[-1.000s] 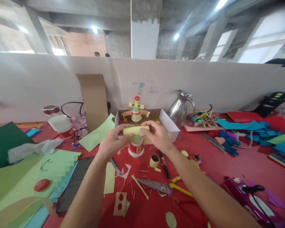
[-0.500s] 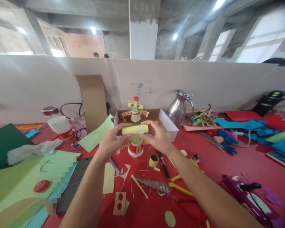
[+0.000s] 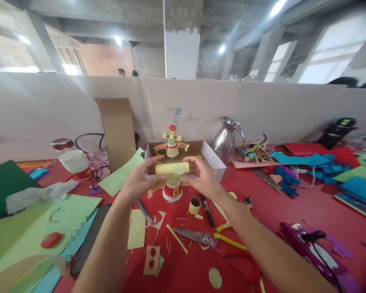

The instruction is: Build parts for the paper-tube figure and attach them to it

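While both hands (image 3: pixel 171 179) pinch it, yellow paper roll (image 3: pixel 172 168) lies level.

- Pale yellow paper roll (image 3: pixel 172 168), with a light green disc on its front.
- Under it a cup (image 3: pixel 172 191), white with a red band.
- Red table cover (image 3: pixel 262 211) all around.
- At 12 o'clock, a paper figure (image 3: pixel 171 142): yellow bar, red top, orange pleated arms.
- Scissors (image 3: pixel 207 238) at 6 o'clock: yellow handles, grey blades.
- Light green paper sheets (image 3: pixel 33 228) at 9 o'clock.
- Blue felt scraps (image 3: pixel 301 160) at 3 o'clock.
- Silver jug (image 3: pixel 227 140).
- Purple glue gun (image 3: pixel 311 246) at 4 o'clock.
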`<move>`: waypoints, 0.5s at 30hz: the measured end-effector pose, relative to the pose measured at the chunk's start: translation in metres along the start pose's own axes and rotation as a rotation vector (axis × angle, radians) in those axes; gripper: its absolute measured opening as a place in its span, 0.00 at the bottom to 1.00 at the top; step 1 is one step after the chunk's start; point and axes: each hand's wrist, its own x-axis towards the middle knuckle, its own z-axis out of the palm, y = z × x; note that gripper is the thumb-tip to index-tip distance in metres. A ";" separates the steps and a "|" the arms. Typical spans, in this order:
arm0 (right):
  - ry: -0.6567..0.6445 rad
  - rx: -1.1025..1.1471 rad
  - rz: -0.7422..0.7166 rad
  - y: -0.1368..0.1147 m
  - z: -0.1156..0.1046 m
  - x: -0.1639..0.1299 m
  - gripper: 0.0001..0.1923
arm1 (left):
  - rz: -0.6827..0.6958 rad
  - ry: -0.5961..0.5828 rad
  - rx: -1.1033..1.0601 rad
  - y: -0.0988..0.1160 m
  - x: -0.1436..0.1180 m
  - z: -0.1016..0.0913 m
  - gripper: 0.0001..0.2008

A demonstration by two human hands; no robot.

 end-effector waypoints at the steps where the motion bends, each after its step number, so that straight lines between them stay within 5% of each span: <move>1: 0.014 -0.018 0.007 -0.002 -0.002 -0.002 0.26 | 0.001 0.006 0.037 0.001 -0.001 -0.003 0.31; 6: 0.150 -0.097 0.028 -0.021 -0.023 -0.018 0.27 | 0.057 0.210 0.208 0.012 -0.008 -0.026 0.35; 11: 0.312 -0.177 0.067 -0.042 -0.047 -0.058 0.16 | 0.025 0.524 -0.047 0.033 -0.022 -0.036 0.31; 15: 0.269 -0.287 0.146 -0.052 -0.051 -0.110 0.10 | 0.021 0.726 -0.196 0.043 -0.046 -0.031 0.24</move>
